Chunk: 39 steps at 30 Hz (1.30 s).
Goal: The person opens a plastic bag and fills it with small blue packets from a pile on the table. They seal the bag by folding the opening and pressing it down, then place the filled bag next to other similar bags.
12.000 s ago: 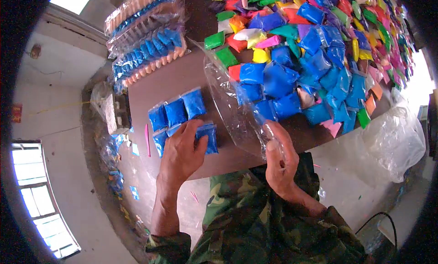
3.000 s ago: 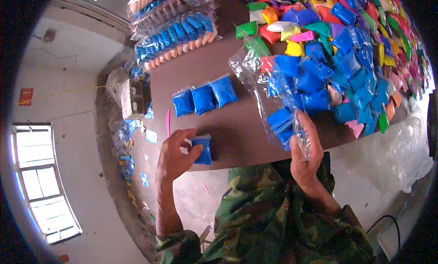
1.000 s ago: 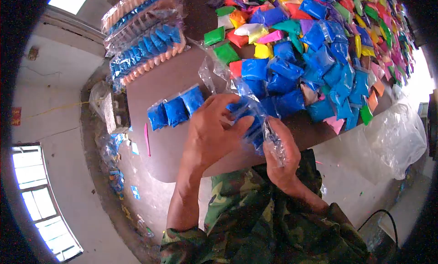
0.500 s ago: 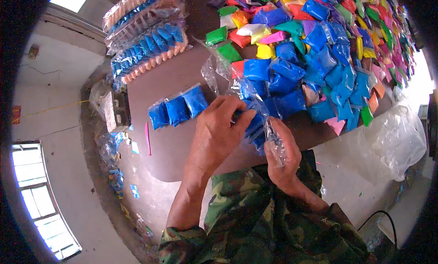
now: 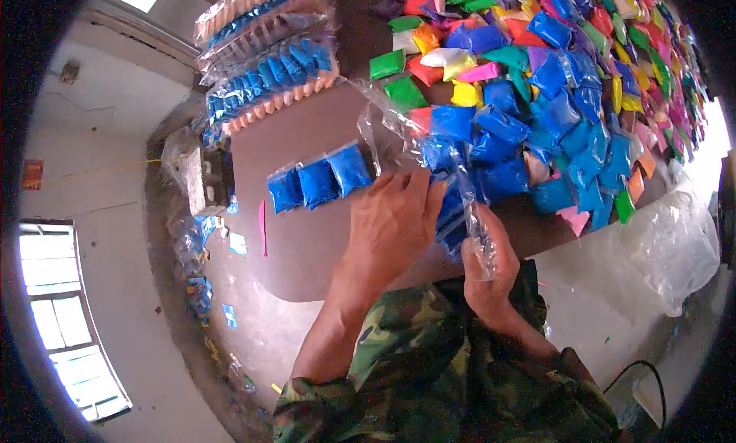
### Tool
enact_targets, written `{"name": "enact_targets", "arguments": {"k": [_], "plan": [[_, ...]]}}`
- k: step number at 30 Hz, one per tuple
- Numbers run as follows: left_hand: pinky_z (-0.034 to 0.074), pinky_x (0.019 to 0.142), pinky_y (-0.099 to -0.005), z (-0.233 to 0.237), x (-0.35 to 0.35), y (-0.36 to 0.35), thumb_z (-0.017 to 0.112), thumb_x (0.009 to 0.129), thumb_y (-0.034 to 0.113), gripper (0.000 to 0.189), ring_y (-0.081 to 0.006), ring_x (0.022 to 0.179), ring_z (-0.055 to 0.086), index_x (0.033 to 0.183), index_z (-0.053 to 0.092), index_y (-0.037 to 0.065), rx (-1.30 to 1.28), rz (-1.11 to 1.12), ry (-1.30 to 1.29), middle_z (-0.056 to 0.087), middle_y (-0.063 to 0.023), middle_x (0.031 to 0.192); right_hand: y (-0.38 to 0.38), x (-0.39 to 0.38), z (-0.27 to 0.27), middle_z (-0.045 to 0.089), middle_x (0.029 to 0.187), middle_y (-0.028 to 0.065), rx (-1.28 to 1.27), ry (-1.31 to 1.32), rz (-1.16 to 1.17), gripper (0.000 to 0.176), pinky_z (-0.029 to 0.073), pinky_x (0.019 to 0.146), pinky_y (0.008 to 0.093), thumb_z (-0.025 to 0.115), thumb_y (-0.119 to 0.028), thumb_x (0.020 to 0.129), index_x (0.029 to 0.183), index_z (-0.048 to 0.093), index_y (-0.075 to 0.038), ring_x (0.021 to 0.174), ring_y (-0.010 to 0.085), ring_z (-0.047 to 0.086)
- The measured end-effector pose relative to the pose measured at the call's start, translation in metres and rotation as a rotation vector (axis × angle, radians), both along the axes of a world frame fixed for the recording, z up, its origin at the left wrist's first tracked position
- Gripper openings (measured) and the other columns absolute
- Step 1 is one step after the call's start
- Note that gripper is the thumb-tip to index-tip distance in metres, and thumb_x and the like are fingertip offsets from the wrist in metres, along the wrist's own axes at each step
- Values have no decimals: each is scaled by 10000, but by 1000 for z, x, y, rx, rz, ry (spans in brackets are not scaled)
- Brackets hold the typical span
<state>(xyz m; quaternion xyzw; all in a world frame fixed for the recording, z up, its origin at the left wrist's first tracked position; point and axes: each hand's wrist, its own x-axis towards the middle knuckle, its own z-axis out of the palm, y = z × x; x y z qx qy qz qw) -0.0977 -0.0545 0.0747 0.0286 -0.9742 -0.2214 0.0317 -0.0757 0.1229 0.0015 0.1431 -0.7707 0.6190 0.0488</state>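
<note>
From where I stand, three blue packets [image 5: 318, 184] lie in a row just beyond the left hand [image 5: 392, 222]. Its fingers curl over the clear bag [image 5: 469, 194]; whether they pinch anything I can't tell. The bag's long axis slants nearer and rightward into the right hand [image 5: 498, 268], closed on its crumpled edge. Past that grip spreads a colourful heap [image 5: 571, 136].

Head cam, one view | worn on head, faces forward-down | near, above desk [image 5: 307, 244] | wide round field, dark rim | window [image 5: 65, 320] at left edge
</note>
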Motion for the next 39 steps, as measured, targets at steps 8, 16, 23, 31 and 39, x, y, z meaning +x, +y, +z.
{"name": "enact_targets", "arguments": {"k": [8,16,23,31,39], "plan": [[567,844,-500,-12,0,-6,606,1028,250,246,-386,959,699,1099,690,29,76,-72,-12,729,-183,1021,0,0,-3,665,1357,223,7,24,-3,405,475,1098,450,649,-82,955,1347,634,22,1246,377,649],[586,882,-437,18,19,-21,714,959,168,217,-373,996,717,1129,727,33,18,67,345,740,-186,1138,2,1,-6,669,1349,224,-9,-1,-9,414,468,1109,450,661,-73,944,1345,637,27,1262,377,639],[560,832,-390,-20,54,-183,696,942,185,304,-266,901,717,1217,729,61,56,526,183,759,-142,1095,2,0,-5,668,1353,221,-37,23,9,411,464,1114,446,659,-65,942,1343,639,26,1273,374,634],[525,573,-305,-35,67,-211,714,948,237,414,-149,796,669,1311,688,38,199,398,-74,742,-111,1092,2,0,-2,666,1358,217,-27,25,16,425,463,1116,445,674,-43,925,1342,636,32,1282,357,631],[524,646,-283,-28,104,-211,799,860,291,506,-159,788,653,1249,657,1,451,330,-17,702,-72,982,2,0,-6,668,1352,213,-58,30,19,409,461,1118,443,667,-45,936,1337,637,32,1276,356,631]]}}
